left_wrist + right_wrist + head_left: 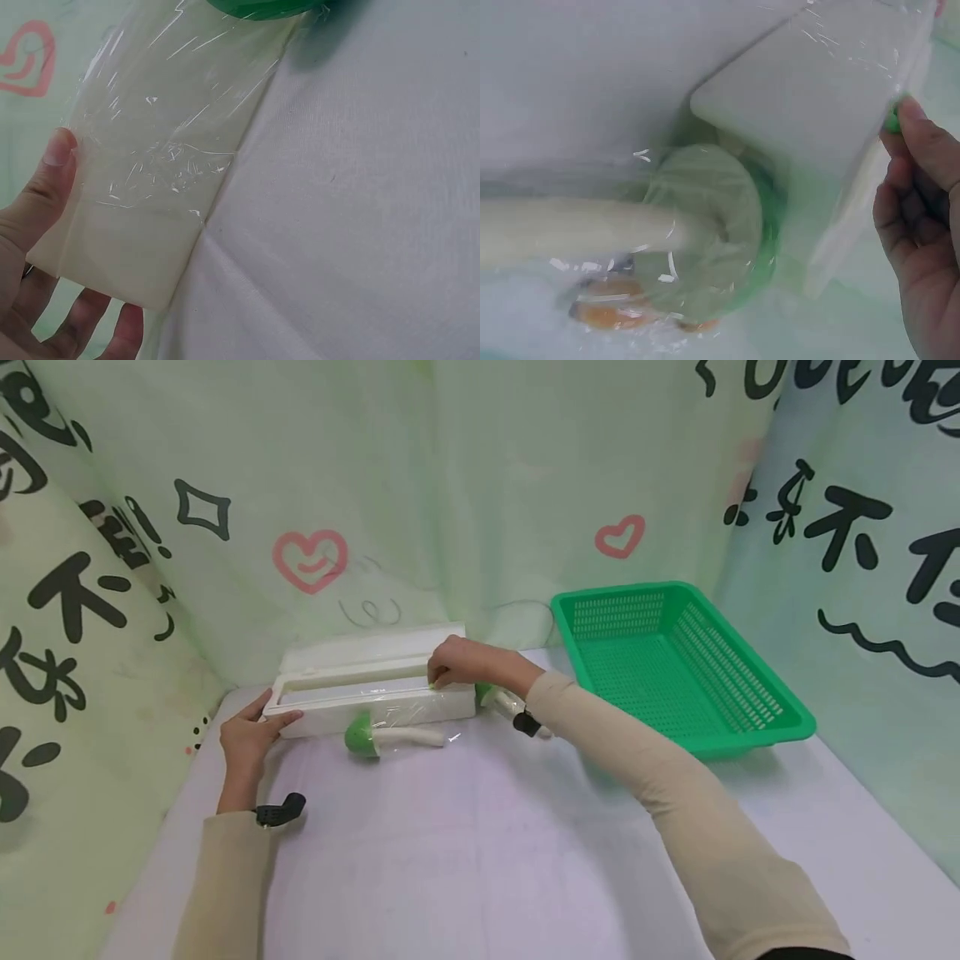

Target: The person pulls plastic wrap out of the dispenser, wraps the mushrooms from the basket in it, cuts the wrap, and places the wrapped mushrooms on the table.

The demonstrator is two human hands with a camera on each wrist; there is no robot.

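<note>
A long white cling film box stands on the table, its lid raised behind. My left hand grips the box's left end, thumb on the front side and fingers at the end. Clear film hangs down the front. At the front rim near the right end, my right hand pinches a small green piece, mostly hidden by the fingers. Before the box lies a mushroom-shaped item with green cap and white stem, apparently under film. A similar film-wrapped item lies past the box's right end.
A green plastic basket stands at the back right, beside my right forearm. Orange-brown pieces show next to the wrapped item in the right wrist view. Printed curtains enclose the white-covered table at the back and sides.
</note>
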